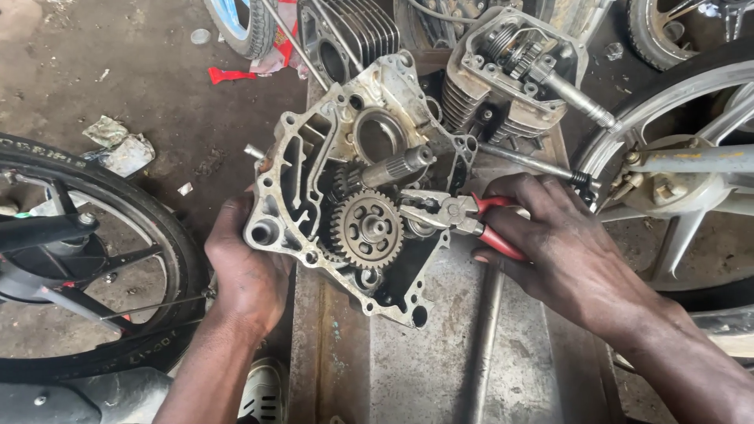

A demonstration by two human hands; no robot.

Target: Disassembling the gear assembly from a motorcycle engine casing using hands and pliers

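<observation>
Hands, two, bare, both engaged. Left hand point(243, 271): fingers wrapped shut around the lower left edge of the engine crankcase half point(345, 184), steadying it tilted on the rusty metal bench point(408, 353). Right hand point(550, 243): closed on the red handles of the pliers point(448, 213), whose nose reaches into the case just right of the large gear point(369, 229). Splined shaft point(393, 166) projects above that gear. Crankcase: cast aluminium, rigid, probably heavy, oily and likely slippery; best held by its outer flange. Cylinder head point(510, 71) stands behind; motorcycle wheel point(86, 259) at left.
</observation>
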